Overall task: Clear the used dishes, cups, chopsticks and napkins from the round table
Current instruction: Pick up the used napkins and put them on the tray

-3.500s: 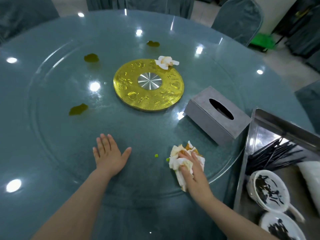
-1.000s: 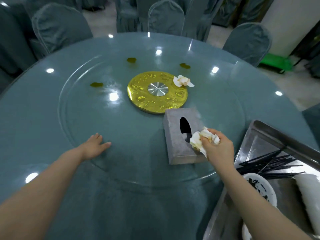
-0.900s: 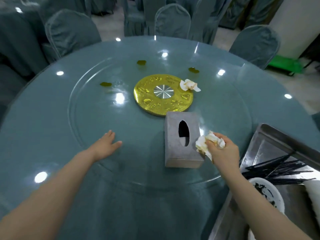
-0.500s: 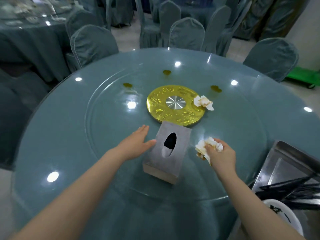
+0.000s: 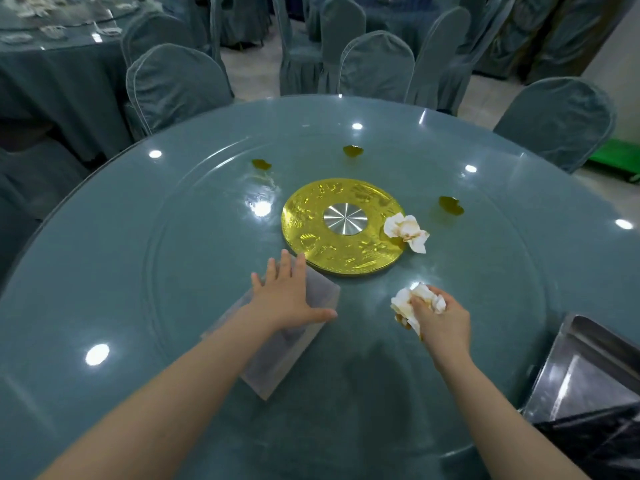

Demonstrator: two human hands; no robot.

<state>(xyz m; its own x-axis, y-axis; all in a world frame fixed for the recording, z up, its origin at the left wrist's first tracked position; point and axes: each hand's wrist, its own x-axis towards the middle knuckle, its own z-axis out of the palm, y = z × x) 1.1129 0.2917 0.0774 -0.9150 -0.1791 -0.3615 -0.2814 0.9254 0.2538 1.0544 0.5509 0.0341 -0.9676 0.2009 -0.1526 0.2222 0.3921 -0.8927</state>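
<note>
Right hand (image 5: 441, 320) is clenched round a stained, crumpled napkin (image 5: 414, 304), held low over the glass lazy Susan (image 5: 194, 258) on its near-right part, between the gold hub plate (image 5: 311, 237) and the steel bus tray (image 5: 588, 368). Looks like it doubles as a wipe rag and as trash in transit; can't tell whether it touches the glass.

Left hand (image 5: 289, 299) lies flat on top of the grey tissue box (image 5: 277, 355), fingers straight and spread, thumb out along the box's right side. No curl round it, so a press or push, not a grasp. Likely steadying the box or sliding it aside to free the glass beneath. Box sits skewed on the near part of the turntable, far corner just short of the hub plate.

Left to clear on the round table (image 5: 86, 271): a second crumpled napkin (image 5: 407, 232) at the right edge of the hub plate, overlapping its rim, plus three dark sauce spills (image 5: 450, 205) on the far half of the turntable.

Bus tray stands at the near-right table edge; dark contents in its near corner, too cropped to name.

Judgement: dishes and cups gone; napkins and wiping remain.
</note>
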